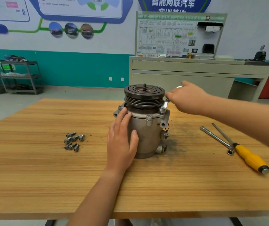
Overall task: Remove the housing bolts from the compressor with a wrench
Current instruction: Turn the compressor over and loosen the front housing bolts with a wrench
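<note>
A person's left hand (122, 141) presses flat, fingers straight, against the side of the compressor (146, 136) standing upright mid-worktop (49, 176), while the right hand (187, 98) grips a wrench (165, 106) seated on a housing bolt (162, 110) at the flange's right edge; loose bolts (73, 141) lie clustered to the left.

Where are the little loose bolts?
In the head view, the loose bolts lie in a small pile on the wooden table, just left of the compressor and the left hand resting on it.

right grip (189, 99) holds wrench (165, 105), compressor (148, 134) (upright)
</note>
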